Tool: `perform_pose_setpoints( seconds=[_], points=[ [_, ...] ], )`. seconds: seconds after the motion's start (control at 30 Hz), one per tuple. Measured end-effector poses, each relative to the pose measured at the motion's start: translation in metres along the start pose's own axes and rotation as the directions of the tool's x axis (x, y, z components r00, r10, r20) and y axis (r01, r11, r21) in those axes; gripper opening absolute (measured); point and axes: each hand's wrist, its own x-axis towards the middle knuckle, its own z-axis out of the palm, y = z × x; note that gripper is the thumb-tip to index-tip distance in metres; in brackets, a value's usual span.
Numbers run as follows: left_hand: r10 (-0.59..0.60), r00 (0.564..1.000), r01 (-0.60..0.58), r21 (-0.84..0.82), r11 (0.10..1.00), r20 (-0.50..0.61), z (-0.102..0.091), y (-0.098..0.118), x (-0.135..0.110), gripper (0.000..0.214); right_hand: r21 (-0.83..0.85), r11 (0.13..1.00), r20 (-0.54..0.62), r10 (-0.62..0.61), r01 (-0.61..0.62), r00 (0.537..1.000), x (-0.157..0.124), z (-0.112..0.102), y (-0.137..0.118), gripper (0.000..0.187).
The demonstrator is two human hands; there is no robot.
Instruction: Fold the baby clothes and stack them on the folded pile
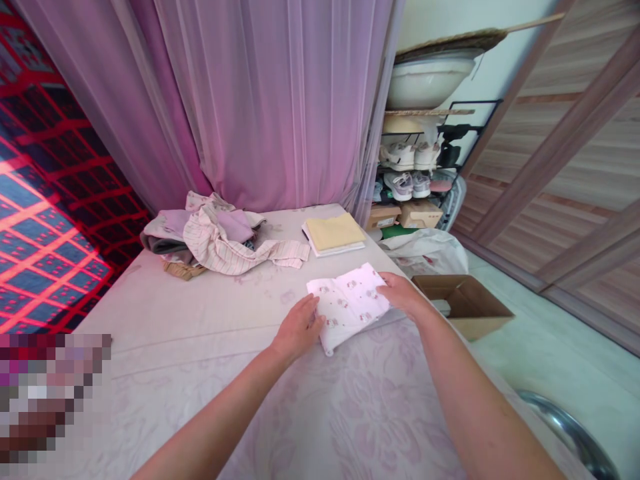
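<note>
Left hand (299, 327) lies palm-down, fingers loosely spread on the left edge of a folded white printed cloth (349, 307); right hand (400, 295) rests on its right edge. Neither visibly pinches it; the cloth sits flat between them on a pale floral bedcover (165, 360). Further up the bed: a rumpled clothes pile (220, 237) and a folded yellow cloth (334, 232) on a white stack. Open cardboard box (463, 300) just past the right hand, off the bed edge.
</note>
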Motion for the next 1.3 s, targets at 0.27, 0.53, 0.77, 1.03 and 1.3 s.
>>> perform_pose_setpoints(
  seconds=[0.27,0.53,0.77,1.03,1.3],
  points=[
    [-0.456,0.859,0.512,-0.439,0.738,0.235,-0.004,0.009,-0.004,0.050,-0.532,0.832,-0.231,0.032,-0.154,0.972,-0.005,0.009,0.018,0.053],
    [-0.466,0.832,0.553,-0.402,0.729,0.300,0.006,0.018,0.007,0.022,-0.498,0.845,-0.084,0.177,-0.195,0.981,-0.004,-0.001,0.008,0.042],
    [-0.458,0.871,0.479,-0.515,0.711,0.178,-0.024,0.008,-0.012,0.013,-0.017,0.999,-0.060,0.028,-0.029,0.998,-0.011,0.027,-0.009,0.032],
    [-0.381,0.918,0.386,0.031,0.922,-0.108,-0.071,-0.064,-0.061,0.053,-0.414,0.905,-0.072,-0.143,0.101,0.987,-0.037,0.098,-0.042,0.054],
    [0.107,0.982,-0.015,0.491,0.871,-0.158,-0.042,-0.057,-0.028,0.044,-0.607,0.618,0.150,-0.528,0.500,0.836,-0.053,0.129,-0.077,0.047]
  ],
)
